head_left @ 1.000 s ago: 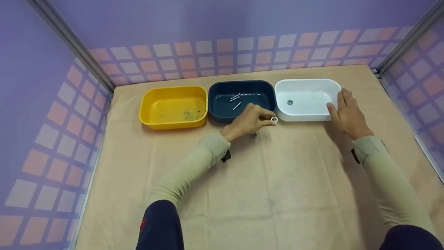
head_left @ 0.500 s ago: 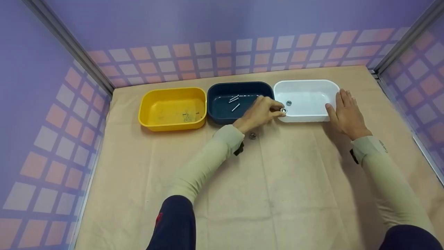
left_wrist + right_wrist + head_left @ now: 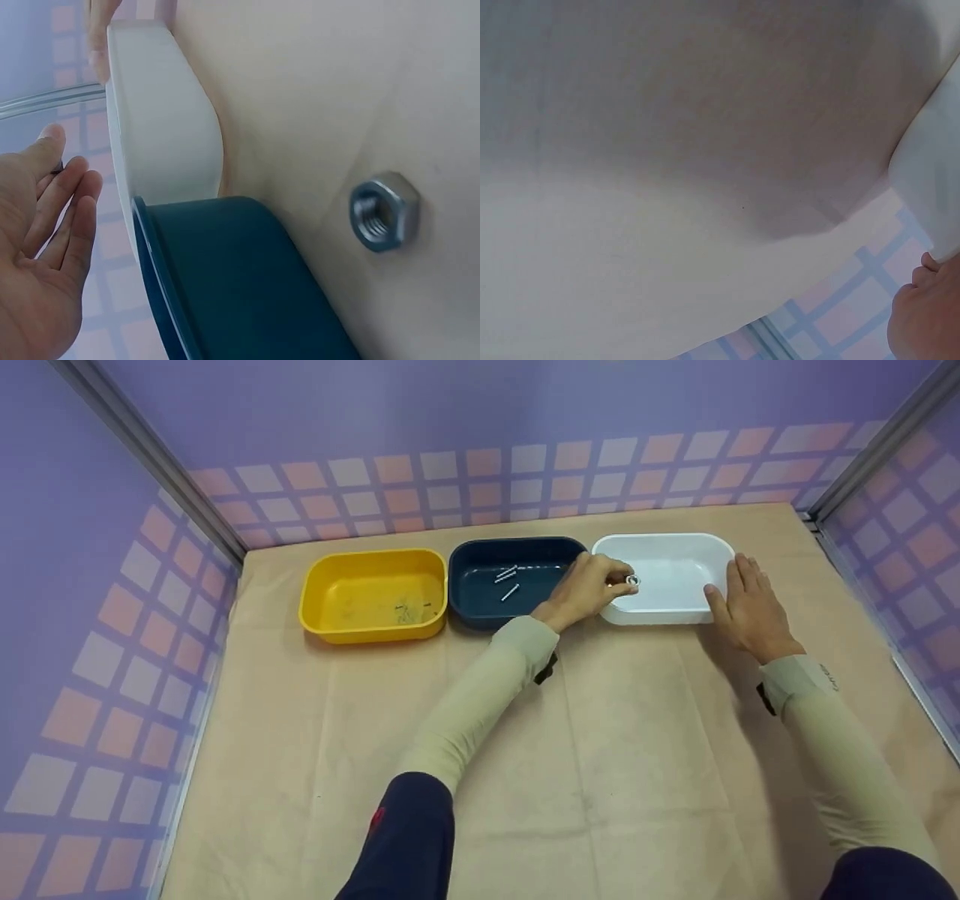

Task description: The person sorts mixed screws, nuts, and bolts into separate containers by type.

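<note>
My left hand pinches a silvery hex nut between thumb and fingertips, over the near left corner of the white bin. In the left wrist view only a dark sliver of that nut shows between the fingers. My right hand rests with straight fingers against the white bin's right end, thumb at the near rim. Another hex nut lies on the tablecloth in front of the bins; my left arm hides it in the head view.
Left of the white bin stands a dark blue bin with several screws. A yellow bin, holding small thin metal pieces, is at the left of the row. Patterned panels enclose the back and sides.
My left hand has carried the pinched nut rightward and away from me, from before the bins to over the white bin. A nut seen inside that bin is now hidden. The right hand stays put.
</note>
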`<state>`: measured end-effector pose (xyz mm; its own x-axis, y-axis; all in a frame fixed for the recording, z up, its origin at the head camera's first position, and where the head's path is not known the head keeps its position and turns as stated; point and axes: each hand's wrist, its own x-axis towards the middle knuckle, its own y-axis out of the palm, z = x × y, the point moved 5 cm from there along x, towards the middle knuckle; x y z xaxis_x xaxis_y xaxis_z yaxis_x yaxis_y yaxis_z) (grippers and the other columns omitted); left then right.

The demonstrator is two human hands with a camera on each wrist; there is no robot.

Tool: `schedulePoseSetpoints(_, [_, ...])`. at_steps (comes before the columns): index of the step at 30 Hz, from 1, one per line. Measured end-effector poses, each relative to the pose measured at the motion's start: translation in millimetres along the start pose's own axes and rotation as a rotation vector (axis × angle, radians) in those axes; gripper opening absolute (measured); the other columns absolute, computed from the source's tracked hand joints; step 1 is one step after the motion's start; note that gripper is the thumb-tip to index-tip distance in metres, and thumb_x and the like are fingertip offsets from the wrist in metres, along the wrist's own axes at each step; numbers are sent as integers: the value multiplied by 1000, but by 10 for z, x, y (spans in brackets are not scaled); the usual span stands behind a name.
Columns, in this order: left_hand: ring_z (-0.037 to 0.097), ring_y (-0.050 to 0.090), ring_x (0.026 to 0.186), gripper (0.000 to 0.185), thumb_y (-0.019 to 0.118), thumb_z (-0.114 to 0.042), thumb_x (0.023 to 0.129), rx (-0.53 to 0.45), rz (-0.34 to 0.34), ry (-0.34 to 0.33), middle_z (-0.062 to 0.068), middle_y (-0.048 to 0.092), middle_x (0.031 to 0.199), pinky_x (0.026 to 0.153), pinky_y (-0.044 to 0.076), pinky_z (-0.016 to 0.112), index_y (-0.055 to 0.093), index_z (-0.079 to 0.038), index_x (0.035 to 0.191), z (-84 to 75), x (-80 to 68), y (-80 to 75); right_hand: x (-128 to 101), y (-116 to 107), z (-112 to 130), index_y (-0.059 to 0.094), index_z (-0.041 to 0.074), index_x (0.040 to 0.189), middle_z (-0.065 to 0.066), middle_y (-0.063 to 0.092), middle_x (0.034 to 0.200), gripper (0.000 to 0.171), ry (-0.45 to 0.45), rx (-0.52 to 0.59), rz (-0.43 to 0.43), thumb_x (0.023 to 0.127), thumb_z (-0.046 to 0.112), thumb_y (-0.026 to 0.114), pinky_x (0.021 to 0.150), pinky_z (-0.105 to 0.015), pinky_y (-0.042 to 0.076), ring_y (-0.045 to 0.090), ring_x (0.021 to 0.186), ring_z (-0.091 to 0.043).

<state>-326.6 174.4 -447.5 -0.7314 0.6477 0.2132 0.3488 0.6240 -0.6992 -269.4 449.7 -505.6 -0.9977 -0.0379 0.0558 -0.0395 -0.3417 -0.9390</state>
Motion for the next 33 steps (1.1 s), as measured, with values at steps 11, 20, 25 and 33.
schedulePoseSetpoints(11, [4, 70, 93, 22, 76, -28, 101, 69, -20, -92, -2, 81, 106, 82, 52, 15, 84, -16, 117, -44, 310, 133, -6, -13, -24, 10, -17, 163, -38, 7, 172, 85, -35, 31, -33, 114, 51, 26, 132, -65, 6, 3, 162, -56])
schedulePoseSetpoints(20, [2, 68, 100, 24, 73, -34, 102, 138, 11, -211, -8, 80, 111, 88, 51, 17, 83, -23, 121, -161, 530, 118, 10, -26, -30, 7, -13, 165, -35, 4, 175, 88, 6, 7, -6, 113, 55, 24, 130, -68, 10, 1, 163, -53])
schedulePoseSetpoints(25, [4, 71, 110, 26, 72, -33, 104, 128, 10, -236, -8, 80, 119, 94, 53, 17, 81, -22, 125, -173, 555, 90, 25, -22, -49, 5, -13, 166, -34, 2, 175, 88, 11, -2, -6, 113, 55, 23, 132, -64, 6, 0, 163, -52])
schedulePoseSetpoints(33, [6, 66, 130, 38, 72, -36, 102, 185, 4, -230, -9, 75, 135, 108, 50, 19, 74, -22, 138, -167, 530, 89, 2, -5, -46, 6, -14, 165, -36, 3, 174, 88, -7, 23, -12, 114, 55, 24, 132, -64, 5, -1, 163, -53])
